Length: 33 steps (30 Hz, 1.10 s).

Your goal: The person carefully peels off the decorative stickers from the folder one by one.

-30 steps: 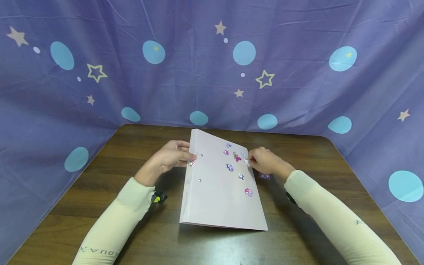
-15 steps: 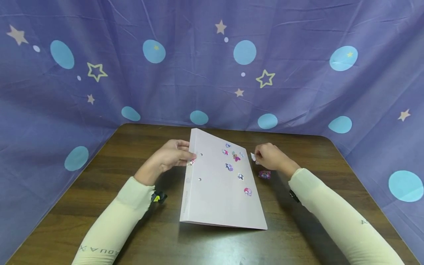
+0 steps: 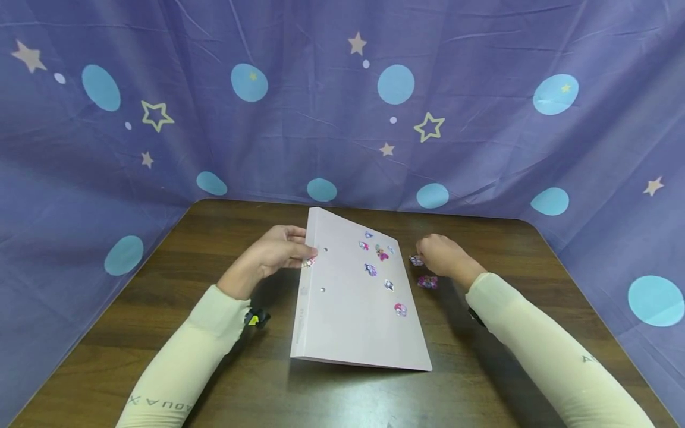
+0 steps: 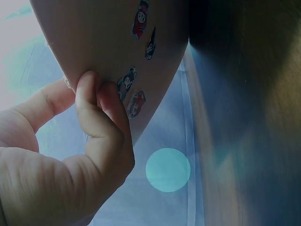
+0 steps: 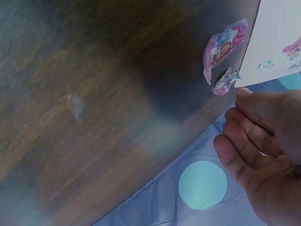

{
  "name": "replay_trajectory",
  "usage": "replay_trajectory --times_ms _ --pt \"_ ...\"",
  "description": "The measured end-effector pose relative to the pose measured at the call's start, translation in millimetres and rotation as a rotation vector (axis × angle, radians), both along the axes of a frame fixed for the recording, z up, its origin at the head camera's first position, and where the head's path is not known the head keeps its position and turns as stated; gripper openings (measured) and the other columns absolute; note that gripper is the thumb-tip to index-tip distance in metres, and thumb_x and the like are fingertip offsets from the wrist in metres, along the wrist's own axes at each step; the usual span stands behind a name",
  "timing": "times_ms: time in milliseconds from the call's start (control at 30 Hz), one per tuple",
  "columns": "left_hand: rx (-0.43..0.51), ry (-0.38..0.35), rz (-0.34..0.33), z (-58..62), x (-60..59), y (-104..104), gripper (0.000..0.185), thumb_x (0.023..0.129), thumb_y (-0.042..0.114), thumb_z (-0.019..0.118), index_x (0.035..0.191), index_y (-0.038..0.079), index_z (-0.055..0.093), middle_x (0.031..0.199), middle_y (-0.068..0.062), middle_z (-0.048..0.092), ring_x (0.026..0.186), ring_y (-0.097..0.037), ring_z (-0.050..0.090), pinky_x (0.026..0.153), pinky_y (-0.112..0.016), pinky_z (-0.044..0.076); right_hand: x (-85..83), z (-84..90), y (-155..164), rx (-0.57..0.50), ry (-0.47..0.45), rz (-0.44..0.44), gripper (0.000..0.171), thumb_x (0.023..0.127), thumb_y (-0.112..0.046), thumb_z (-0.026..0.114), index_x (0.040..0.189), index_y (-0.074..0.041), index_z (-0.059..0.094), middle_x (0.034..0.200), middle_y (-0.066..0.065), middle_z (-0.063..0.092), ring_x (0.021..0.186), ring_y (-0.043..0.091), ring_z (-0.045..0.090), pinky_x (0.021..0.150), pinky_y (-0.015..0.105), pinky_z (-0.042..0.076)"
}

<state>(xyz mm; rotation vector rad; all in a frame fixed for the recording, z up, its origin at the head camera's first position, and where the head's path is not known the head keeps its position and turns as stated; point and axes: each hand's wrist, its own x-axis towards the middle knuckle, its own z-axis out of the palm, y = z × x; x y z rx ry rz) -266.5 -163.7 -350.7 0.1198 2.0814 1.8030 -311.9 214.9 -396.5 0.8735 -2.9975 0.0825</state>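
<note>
Meanwhile the right hand (image 3: 441, 257) has lowered its pinched sticker (image 3: 415, 260) beside the folder (image 3: 353, 309), left hand (image 3: 278, 252) still gripping its edge.

The flat pale lilac-grey plastic folder (image 3: 353, 303) carries small cartoon stickers (image 3: 382, 254) in pink, purple, blue and white (too small to read the figures from the head view), plus two silver-grey rivets (image 3: 323, 290) near its left edge. The dark brown wooden table (image 3: 246, 380) shows streaky grain. On it lie a pink-and-magenta loose sticker (image 3: 427, 282) and a smaller pink, white and purple sticker (image 3: 415, 260). The purple cloth backdrop (image 3: 481, 137) is patterned with light blue dots, cream stars and yellow-green star outlines. Both cream long sleeves (image 3: 187, 356) bear faint grey lettering.
</note>
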Motion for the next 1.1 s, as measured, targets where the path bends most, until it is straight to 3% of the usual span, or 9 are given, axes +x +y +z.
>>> replay_trajectory --times_ms 167,367,667,800,900,1100 --pt "0.005 -0.002 0.000 -0.2 -0.1 1 0.067 0.091 -0.004 0.069 0.147 -0.012 0.033 0.127 -0.025 0.061 0.085 -0.016 0.070 0.080 -0.035 0.060 2.2 -2.2 -4 -0.019 -0.025 0.015 0.027 0.092 0.001 0.063 0.069 -0.012 0.058 0.067 0.000 0.054 0.064 0.018 0.051 0.060 0.035 0.050" --pt "0.014 -0.006 0.004 -1.9 -0.7 1 0.066 0.091 -0.005 0.069 0.146 -0.012 0.034 0.125 -0.023 0.062 0.083 -0.014 0.069 0.076 -0.032 0.060 7.1 -0.4 -13 -0.069 0.043 0.069 0.021 0.093 -0.003 0.065 0.074 -0.009 0.063 0.068 0.000 0.055 0.063 0.016 0.050 0.060 0.035 0.050" --pt "0.005 -0.004 0.006 -0.8 0.2 0 0.067 0.091 -0.004 0.070 0.146 -0.012 0.034 0.128 -0.024 0.061 0.084 -0.014 0.069 0.078 -0.032 0.060 21.4 11.8 -39 -0.120 0.112 0.174 0.020 0.096 -0.010 0.070 0.077 -0.012 0.062 0.075 -0.001 0.054 0.074 0.018 0.050 0.068 0.036 0.046" --pt "0.013 -0.006 0.009 -0.4 -0.2 0 0.066 0.091 -0.004 0.070 0.146 -0.011 0.034 0.128 -0.024 0.060 0.085 -0.014 0.068 0.078 -0.032 0.060 26.8 16.1 -49 -0.143 0.078 0.213 0.008 0.097 -0.015 0.071 0.093 -0.008 0.074 0.092 0.003 0.068 0.089 0.022 0.061 0.081 0.039 0.054" --pt "0.014 -0.005 0.006 -1.3 -0.6 -1 0.066 0.091 -0.004 0.070 0.146 -0.011 0.034 0.127 -0.023 0.061 0.085 -0.014 0.069 0.078 -0.033 0.060 31.2 17.1 -55 -0.154 0.054 0.253 0.015 0.099 -0.019 0.070 0.106 -0.006 0.076 0.105 0.005 0.071 0.100 0.024 0.064 0.091 0.040 0.055" --pt "0.007 -0.001 0.004 -1.5 -0.6 -1 0.067 0.091 -0.004 0.070 0.146 -0.012 0.033 0.127 -0.023 0.061 0.085 -0.014 0.069 0.078 -0.033 0.060 36.7 18.7 -63 -0.147 0.080 0.371 0.013 0.098 -0.022 0.072 0.100 -0.009 0.074 0.097 0.000 0.067 0.094 0.018 0.062 0.087 0.036 0.054"
